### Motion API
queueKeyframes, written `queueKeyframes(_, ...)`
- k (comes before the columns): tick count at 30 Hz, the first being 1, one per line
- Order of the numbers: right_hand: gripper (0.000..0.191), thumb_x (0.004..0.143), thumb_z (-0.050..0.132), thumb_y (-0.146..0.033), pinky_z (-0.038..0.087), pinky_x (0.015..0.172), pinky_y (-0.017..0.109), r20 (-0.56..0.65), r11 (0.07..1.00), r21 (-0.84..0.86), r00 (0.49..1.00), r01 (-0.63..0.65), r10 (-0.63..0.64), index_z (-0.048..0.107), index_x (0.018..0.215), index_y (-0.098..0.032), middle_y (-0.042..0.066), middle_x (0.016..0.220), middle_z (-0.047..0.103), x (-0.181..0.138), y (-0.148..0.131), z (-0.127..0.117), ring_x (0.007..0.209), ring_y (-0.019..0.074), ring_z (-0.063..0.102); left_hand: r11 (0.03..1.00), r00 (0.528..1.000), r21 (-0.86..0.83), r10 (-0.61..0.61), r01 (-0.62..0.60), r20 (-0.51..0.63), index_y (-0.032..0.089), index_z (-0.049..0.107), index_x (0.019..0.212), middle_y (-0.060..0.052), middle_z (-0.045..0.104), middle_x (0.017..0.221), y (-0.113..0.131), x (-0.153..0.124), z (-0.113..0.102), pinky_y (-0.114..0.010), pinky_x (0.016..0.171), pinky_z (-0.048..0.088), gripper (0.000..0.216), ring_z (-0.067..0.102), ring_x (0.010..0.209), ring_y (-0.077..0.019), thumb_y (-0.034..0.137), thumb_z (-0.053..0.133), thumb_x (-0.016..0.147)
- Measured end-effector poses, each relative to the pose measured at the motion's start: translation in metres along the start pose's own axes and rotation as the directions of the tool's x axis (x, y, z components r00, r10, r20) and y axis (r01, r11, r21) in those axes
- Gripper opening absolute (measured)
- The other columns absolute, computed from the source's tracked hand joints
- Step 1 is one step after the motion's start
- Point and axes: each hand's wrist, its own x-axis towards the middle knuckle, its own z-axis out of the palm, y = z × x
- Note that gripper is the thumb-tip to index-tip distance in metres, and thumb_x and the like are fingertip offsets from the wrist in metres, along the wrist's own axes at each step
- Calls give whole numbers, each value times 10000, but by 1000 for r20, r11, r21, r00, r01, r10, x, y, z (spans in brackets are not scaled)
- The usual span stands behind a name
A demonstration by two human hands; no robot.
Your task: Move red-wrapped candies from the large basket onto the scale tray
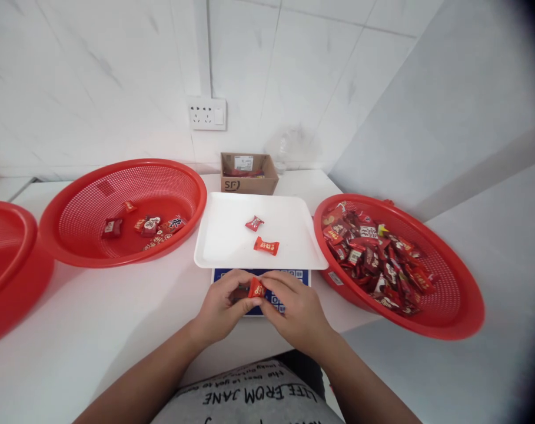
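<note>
Between my left hand [225, 303] and my right hand [293, 306] is a small red wrapped candy [257, 288], pinched by the fingertips of both. The hands are closed on it just above the blue keypad [293, 275] of a scale. Behind them, the white tray [218, 235] on the scale carries two more wrapped candies: a bright red one [266, 245] and a darker red one [254, 223] farther back. My fingers partly cover the candy and the keypad.
At the right, a tilted red basket [464, 312] holds a heap of wrapped candies. The red basket [64, 241] on the left has several packets; another red basket [24, 294] is cut off at the frame's edge. A cardboard box [253, 186] stands behind the tray, near the wall.
</note>
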Motion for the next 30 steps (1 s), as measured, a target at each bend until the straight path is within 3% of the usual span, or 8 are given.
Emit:
queueKeyframes(3, 112, 859, 542, -198, 550, 677, 313, -13, 999, 42, 1000, 21, -20, 640, 909, -185, 77, 857, 704, 0, -2, 1, 773, 195, 666, 968, 992, 217, 127, -124, 0, 184, 649, 894, -51, 645, 842, 1, 0, -1, -254, 666, 518, 219, 591, 756, -162, 388, 662, 815)
queueKeyframes(7, 92, 842, 549, -170, 539, 640, 290, -37, 994, 102, 999, 39, -35, 639, 840, -191, 59, 791, 693, 0, -3, 0, 711, 175, 653, 920, 975, 327, 222, -216, 18, 184, 640, 849, -47, 657, 788, 4, -1, -2, -252, 646, 513, 248, 601, 721, -161, 431, 625, 836)
queueKeyframes(11, 101, 847, 540, -158, 537, 626, 281, -17, 992, 123, 1000, 13, -11, 633, 826, -189, 57, 788, 690, -1, 0, 0, 705, 173, 655, 922, 973, 314, 230, -227, 28, 187, 652, 905, -55, 663, 826, 3, -1, -1, -259, 665, 532, 233, 617, 757, -167, 407, 639, 832)
queueKeyframes(16, 142, 850, 562, -230, 552, 750, 327, -8, 999, 52, 1000, -6, 6, 616, 970, -178, 100, 944, 702, -2, 0, 7, 868, 215, 666, 947, 984, 269, 177, -174, 12, 187, 641, 1009, -65, 645, 887, 1, -1, 0, -285, 694, 547, 221, 623, 793, -174, 334, 633, 845)
queueKeyframes(21, 97, 844, 539, -171, 538, 723, 327, -71, 993, 107, 996, -39, 47, 626, 826, -208, 62, 845, 692, -1, 0, 10, 810, 201, 640, 945, 976, 247, 201, -216, 86, 197, 645, 1062, -74, 660, 924, 4, -2, -1, -314, 744, 520, 293, 610, 833, -197, 346, 670, 812)
queueKeyframes(25, 108, 842, 561, -182, 526, 776, 365, -114, 975, 220, 992, -24, 51, 650, 799, -226, 51, 845, 697, 1, -3, 7, 877, 217, 629, 994, 996, -111, -9, 19, 90, 250, 562, 1232, -76, 633, 1065, 0, -2, 0, -332, 799, 507, 391, 600, 947, -207, 437, 547, 889)
queueKeyframes(28, 140, 856, 554, -187, 525, 776, 372, -157, 956, 294, 987, 14, 34, 660, 779, -236, 44, 813, 695, 2, -6, 7, 875, 215, 621, 865, 953, -403, -246, 298, 178, 268, 573, 1196, -31, 648, 989, -2, -1, 2, -284, 765, 502, 363, 612, 855, -151, 445, 574, 879)
queueKeyframes(30, 128, 853, 569, -180, 525, 778, 372, -170, 944, 329, 985, 22, 36, 659, 782, -235, 39, 805, 698, 1, -7, 9, 864, 209, 618, 744, 913, -529, -320, 408, 254, 254, 599, 1148, -8, 651, 903, -1, 0, 2, -248, 731, 499, 349, 613, 770, -113, 410, 648, 840)
